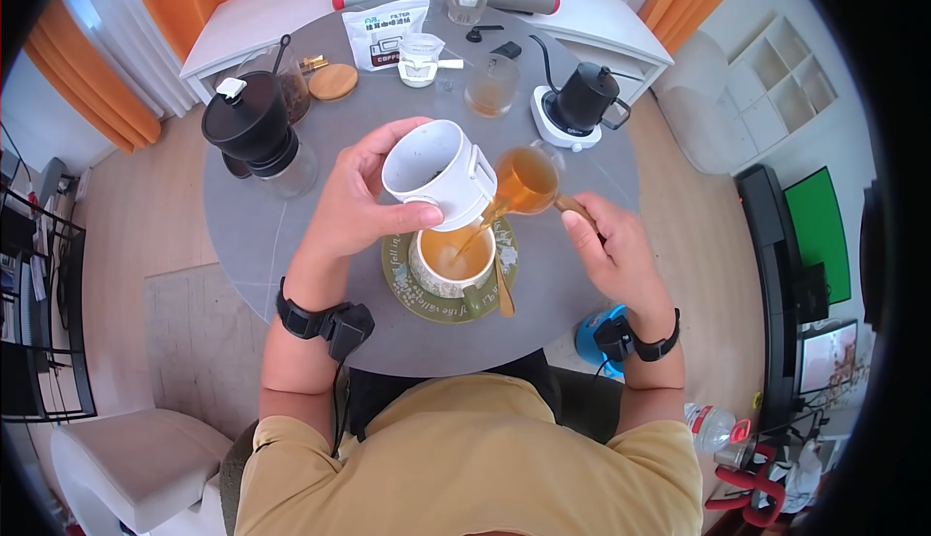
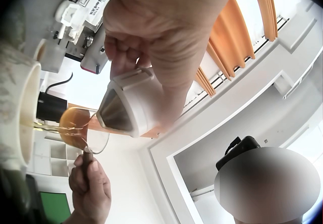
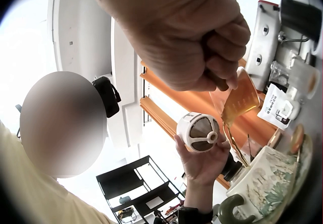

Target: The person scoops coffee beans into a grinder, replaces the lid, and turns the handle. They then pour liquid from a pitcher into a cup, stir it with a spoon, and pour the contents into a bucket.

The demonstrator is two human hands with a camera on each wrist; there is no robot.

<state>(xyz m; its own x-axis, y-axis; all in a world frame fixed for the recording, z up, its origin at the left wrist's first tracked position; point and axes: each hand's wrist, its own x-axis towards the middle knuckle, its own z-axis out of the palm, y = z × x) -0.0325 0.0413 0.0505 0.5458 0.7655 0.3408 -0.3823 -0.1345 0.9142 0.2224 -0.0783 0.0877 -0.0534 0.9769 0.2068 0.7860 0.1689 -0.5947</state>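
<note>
My left hand [image 1: 354,201] grips a white coffee dripper [image 1: 425,162], tilted above the cup; its mesh cone shows in the right wrist view. In my right hand [image 1: 618,250] is the wooden handle [image 1: 574,208] of a small glass pitcher [image 1: 527,183], tipped to the left. Amber liquid streams from it into a floral cup [image 1: 448,282] with a green handle. The cup stands on a green saucer [image 1: 407,295] with lettering round its rim, and a gold spoon [image 1: 505,295] lies beside it. In the left wrist view, the stream [image 2: 48,128] enters the cup mouth.
A black gooseneck kettle [image 1: 582,97] on a white base stands at the right of the round grey table [image 1: 364,337]. At the left are a black-topped grinder [image 1: 250,124] and a wooden lid [image 1: 333,81]. Farther back stand a glass server [image 1: 492,88] and a coffee filter bag [image 1: 383,36].
</note>
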